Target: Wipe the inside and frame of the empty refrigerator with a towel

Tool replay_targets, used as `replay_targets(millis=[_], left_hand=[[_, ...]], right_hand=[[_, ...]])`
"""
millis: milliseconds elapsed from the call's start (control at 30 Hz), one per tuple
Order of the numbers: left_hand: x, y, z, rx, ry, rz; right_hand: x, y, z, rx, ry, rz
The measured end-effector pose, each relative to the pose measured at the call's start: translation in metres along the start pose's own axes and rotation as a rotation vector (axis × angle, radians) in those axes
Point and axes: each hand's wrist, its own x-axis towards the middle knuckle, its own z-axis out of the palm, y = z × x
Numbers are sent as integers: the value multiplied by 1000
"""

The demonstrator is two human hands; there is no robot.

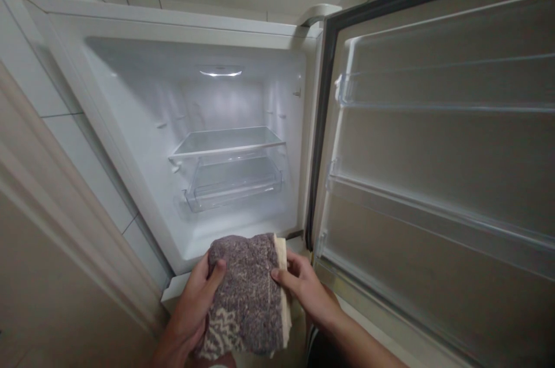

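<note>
A folded cloth towel, mottled purple-grey with a cream pattern and a cream edge, is held between both hands at the bottom middle of the head view. My left hand grips its left side, thumb on top and the other fingers underneath. On the right side, my right hand pinches the edge, thumb over the cloth and fingers behind it. Just beyond the towel is the open refrigerator compartment, lit from inside. The towel's underside is hidden.
Inside the compartment are a glass shelf, a clear drawer below it and a lamp at the top. The refrigerator door stands swung out on the right, with clear door racks. A tiled wall runs close on the left.
</note>
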Motion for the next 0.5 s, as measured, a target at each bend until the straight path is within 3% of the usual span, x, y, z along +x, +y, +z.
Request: replay_targets(millis=[67, 167, 333, 400, 500], left_hand=[[1, -6, -3, 32, -32, 30], [9, -15, -8, 251, -53, 138], [6, -25, 0, 558, 251, 575], [-3, -25, 10, 582, 213, 584], [-15, -24, 26, 482, 39, 440]], right_hand=[[1, -6, -1, -10, 20, -28], [0, -15, -2, -87, 30, -121], [-4, -28, 3, -428, 59, -211], [-4, -31, 5, -539, 83, -255], [-3, -34, 7, -620, 58, -318]])
